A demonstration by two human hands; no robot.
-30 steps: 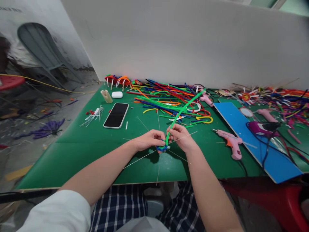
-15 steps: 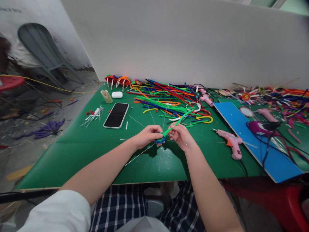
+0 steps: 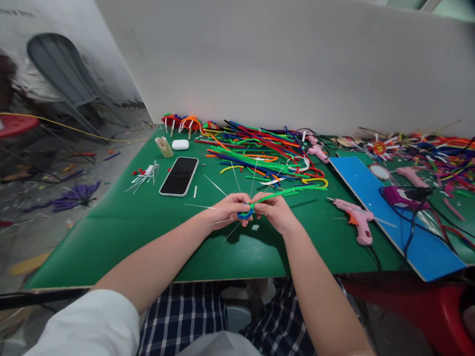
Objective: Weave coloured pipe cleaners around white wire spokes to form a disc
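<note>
Between my hands is a small blue and green woven piece (image 3: pixel 245 214) with thin pale spokes fanning out around it. My left hand (image 3: pixel 229 208) pinches this piece from the left, fingers closed on it. My right hand (image 3: pixel 272 210) is closed on a green pipe cleaner (image 3: pixel 285 191) right where it meets the woven piece. The pipe cleaner's free length runs out to the right above my right hand. My fingers partly hide the piece's far side.
Beyond my hands lies a pile of coloured pipe cleaners (image 3: pixel 256 143). A phone (image 3: pixel 179 176), a white case (image 3: pixel 180 144) and loose thin sticks (image 3: pixel 144 178) are on the left. To the right are a pink glue gun (image 3: pixel 356 217) and a blue board (image 3: pixel 393 212) with cords across it.
My right hand has moved in against the woven piece. The green pipe cleaner has swung from pointing up and right to lying nearly level. The spokes have turned.
</note>
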